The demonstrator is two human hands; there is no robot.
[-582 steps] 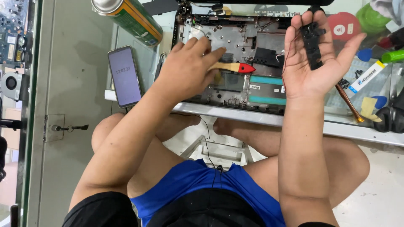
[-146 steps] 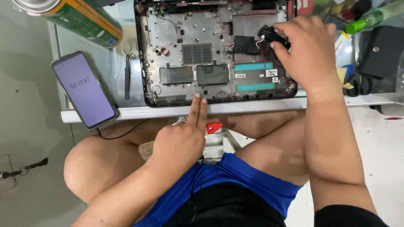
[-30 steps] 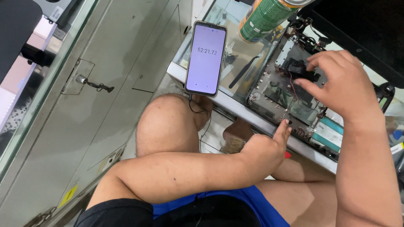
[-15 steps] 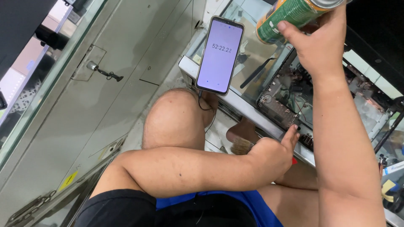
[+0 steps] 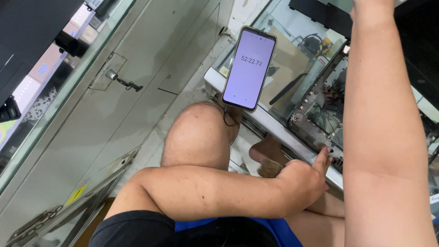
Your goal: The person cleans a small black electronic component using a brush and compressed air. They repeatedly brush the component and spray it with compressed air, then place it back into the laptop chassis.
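My left hand [image 5: 305, 177] is closed around a small brush [image 5: 269, 168] whose pale bristles stick out by the wrist. Its index finger rests on the near edge of an opened laptop chassis [image 5: 320, 114] with bare circuit boards and wires. My right forearm [image 5: 382, 119] reaches up across the chassis, and the right hand itself is beyond the top edge of the view. A phone [image 5: 249, 68] with a lit pale screen lies at the corner of the glass-topped table [image 5: 274, 126], left of the chassis, with a cable at its lower end.
My bare knee [image 5: 196, 132] and foot [image 5: 267, 148] sit under the table's edge. A grey metal cabinet door with a latch [image 5: 120, 80] fills the left. A glass shelf edge [image 5: 55, 107] runs diagonally at far left. Dark parts lie under the table glass [image 5: 315, 45].
My right arm has stretched further up, so the hand and the green can it touched have left the view. The left hand stays at the chassis edge. The view has shifted slightly.
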